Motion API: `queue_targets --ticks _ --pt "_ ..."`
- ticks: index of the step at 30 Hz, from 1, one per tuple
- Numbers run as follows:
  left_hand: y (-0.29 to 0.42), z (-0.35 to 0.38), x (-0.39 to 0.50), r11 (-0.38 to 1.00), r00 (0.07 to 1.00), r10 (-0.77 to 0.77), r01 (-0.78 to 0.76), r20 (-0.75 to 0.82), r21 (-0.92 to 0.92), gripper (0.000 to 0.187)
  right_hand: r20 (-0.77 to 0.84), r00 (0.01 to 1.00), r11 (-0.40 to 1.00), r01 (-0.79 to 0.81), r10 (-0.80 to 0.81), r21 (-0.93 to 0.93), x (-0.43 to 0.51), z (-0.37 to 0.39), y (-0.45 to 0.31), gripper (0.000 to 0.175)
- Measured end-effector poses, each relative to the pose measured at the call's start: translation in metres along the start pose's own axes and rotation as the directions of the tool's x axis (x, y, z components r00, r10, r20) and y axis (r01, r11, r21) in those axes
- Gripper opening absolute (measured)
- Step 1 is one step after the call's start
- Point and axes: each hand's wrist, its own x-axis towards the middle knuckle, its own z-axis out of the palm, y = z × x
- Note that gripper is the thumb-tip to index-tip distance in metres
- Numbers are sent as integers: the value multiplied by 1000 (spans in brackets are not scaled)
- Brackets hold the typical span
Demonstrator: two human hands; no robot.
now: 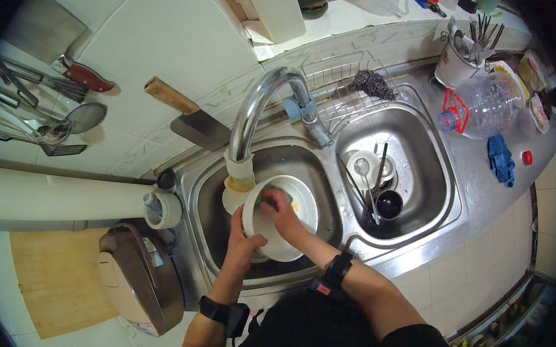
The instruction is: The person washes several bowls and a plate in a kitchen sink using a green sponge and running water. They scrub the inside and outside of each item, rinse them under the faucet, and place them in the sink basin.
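A pale round bowl (307, 220) is held tilted over the left basin of a steel double sink (323, 189). My left hand (242, 243) grips its near left rim, thumb on the inside. My right hand (281, 215) reaches into the bowl, its fingers bent around a dark green scouring pad, mostly hidden and slightly blurred. An orange-yellow residue shows on the bowl's inner surface. Just above the bowl is the wrapped spout end of a chrome faucet (248, 111). Part of another round dish is visible beneath the bowl.
In the right basin lie a small black bowl (389, 204), a spoon (363, 168), chopsticks and pale dishes. A wire rack (335, 89) with a steel-wool scrubber (374, 84) stands behind. A large plastic bottle (487, 104) and blue cloth (500, 160) lie right; a cleaver (200, 129) hangs left.
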Motion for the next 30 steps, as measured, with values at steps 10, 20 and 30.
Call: queue_targets --ticks 10,20,30 --pt "2 -11 4 987 999 38 -40 13 156 86 437 888 375 457 -143 -806 17 -30 -6 19" --pt "-7 -6 11 992 988 -23 3 -156 -124 83 223 942 734 -34 250 -679 -18 -11 24 17" --pt "-29 -5 7 977 997 54 -43 48 -210 82 -65 864 685 -347 499 641 1 29 27 41"
